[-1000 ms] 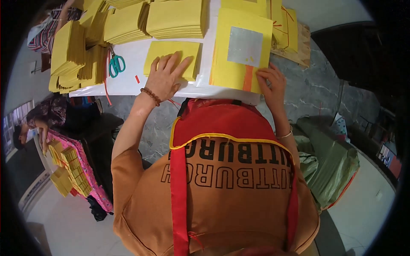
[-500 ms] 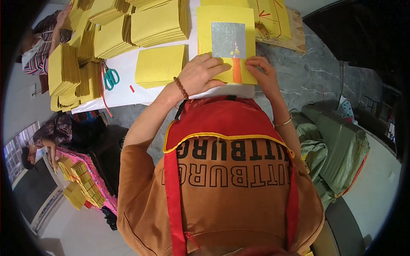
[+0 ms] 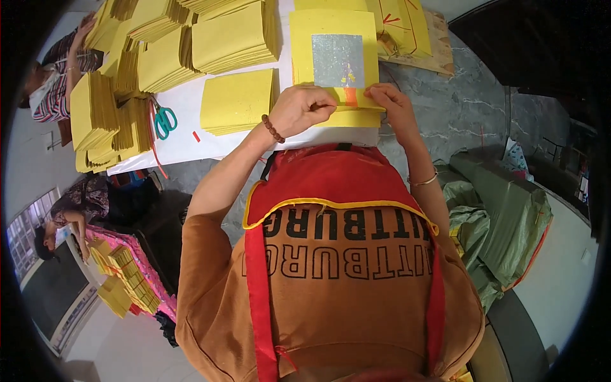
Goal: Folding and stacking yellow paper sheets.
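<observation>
A yellow paper sheet (image 3: 302, 54) with a silver foil square (image 3: 337, 60) and an orange strip (image 3: 351, 97) lies before me at the table's near edge. Its near edge is lifted and curled back, baring more yellow paper (image 3: 356, 119) beneath. My left hand (image 3: 304, 108) is closed in a pinch at the left part of this raised edge. At the right end, my right hand (image 3: 393, 105) pinches the same edge between thumb and fingers. To the left of my left hand rests a small stack of folded yellow paper (image 3: 237, 99).
Several thick yellow paper stacks (image 3: 232, 38) fill the table's far left. Green-handled scissors (image 3: 165, 121) and a red scrap (image 3: 196, 136) lie on the white tabletop (image 3: 181, 149). Green wrapped bundles (image 3: 503, 216) stand at right. Two other people (image 3: 83, 200) are at the left.
Both hands have raised the sheet's near edge and curled it away from me, covering part of the orange strip. My left fingers went from lying flat to pinching.
</observation>
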A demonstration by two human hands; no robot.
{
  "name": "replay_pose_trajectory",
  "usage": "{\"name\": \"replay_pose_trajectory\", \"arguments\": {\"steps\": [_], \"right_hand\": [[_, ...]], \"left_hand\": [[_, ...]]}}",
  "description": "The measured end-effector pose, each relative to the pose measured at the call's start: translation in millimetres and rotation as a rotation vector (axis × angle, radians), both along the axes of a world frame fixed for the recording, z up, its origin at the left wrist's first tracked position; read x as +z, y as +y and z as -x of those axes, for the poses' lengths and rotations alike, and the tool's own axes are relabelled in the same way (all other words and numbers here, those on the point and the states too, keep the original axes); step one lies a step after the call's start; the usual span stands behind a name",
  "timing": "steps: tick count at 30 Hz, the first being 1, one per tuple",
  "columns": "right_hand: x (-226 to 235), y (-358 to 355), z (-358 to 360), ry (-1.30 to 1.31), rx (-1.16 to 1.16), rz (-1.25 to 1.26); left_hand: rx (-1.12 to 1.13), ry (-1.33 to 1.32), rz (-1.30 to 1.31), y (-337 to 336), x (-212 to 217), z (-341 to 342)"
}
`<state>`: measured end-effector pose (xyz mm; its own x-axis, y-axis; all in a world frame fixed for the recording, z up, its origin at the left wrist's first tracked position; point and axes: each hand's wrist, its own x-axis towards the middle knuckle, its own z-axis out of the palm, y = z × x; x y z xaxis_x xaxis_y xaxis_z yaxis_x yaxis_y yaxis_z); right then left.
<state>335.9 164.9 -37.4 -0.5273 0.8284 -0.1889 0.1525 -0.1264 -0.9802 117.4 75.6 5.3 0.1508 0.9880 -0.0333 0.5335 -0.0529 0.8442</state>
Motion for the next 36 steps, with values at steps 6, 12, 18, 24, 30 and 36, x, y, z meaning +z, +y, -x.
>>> {"name": "replay_pose_trajectory", "arguments": {"steps": [6, 12, 18, 24, 30, 36], "right_hand": [[2, 1, 2, 0.020, -0.011, 0.092], [1, 5, -2, 0.068, -0.002, 0.109], [2, 2, -8, 0.073, 0.147, -0.054], [-24, -5, -7, 0.113, 0.034, -0.121], [-17, 2, -8, 0.152, 0.137, -0.233], [17, -8, -8, -0.238, 0.104, -0.906]], "left_hand": [[0.055, -0.131, 0.162, 5, -3, 3], [0.086, -0.232, 0.254, 9, -1, 4], [0.098, -0.243, 0.312, 13, -7, 9], [-0.197, 0.213, -0.233, -3, -3, 32], [-0.092, 0.470, -0.344, -4, -24, 42], [-0.186, 0.537, -0.443, -29, 10, 33]]}}
